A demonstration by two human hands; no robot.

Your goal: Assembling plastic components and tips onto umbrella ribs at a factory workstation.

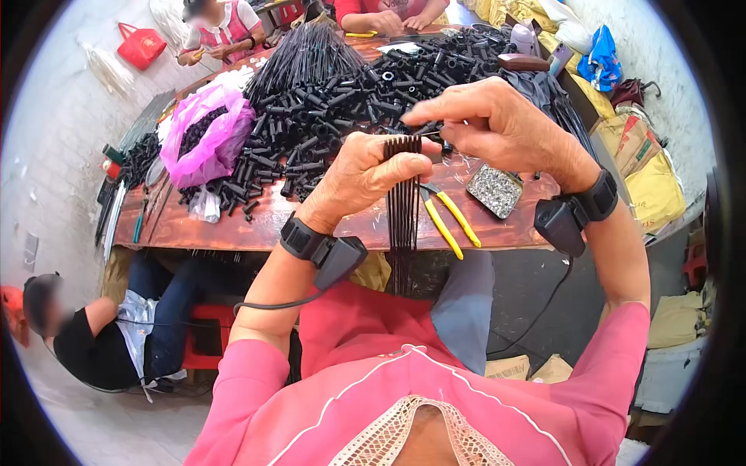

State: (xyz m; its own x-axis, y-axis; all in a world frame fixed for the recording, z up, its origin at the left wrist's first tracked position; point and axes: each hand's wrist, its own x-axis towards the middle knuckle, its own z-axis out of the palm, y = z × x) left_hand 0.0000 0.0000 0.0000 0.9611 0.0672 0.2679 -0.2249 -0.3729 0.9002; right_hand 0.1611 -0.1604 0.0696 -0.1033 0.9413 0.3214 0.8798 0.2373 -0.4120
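Note:
My left hand point(359, 172) is closed around a row of thin black rods point(402, 210). Their upper ends line up side by side above my thumb, and the lower ends hang past the table edge. Just right of those tops, my right hand point(509, 128) is bent with its fingertips together by a thin, pin-like piece, too small to name. Below my hands, pliers with yellow handles point(452, 221) lie on the table. Beside them sits a shallow tin of small silvery metal bits point(495, 191). A large heap of black plastic tubes point(326, 116) spreads beyond my left hand.
A pink plastic bag point(203, 136) of small black parts stands left on the wooden table point(326, 233). A bundle of black rods point(303, 58) rests on the heap. Two people work across the table; another person point(101, 334) sits at left. Yellow sacks point(645, 175) line the right.

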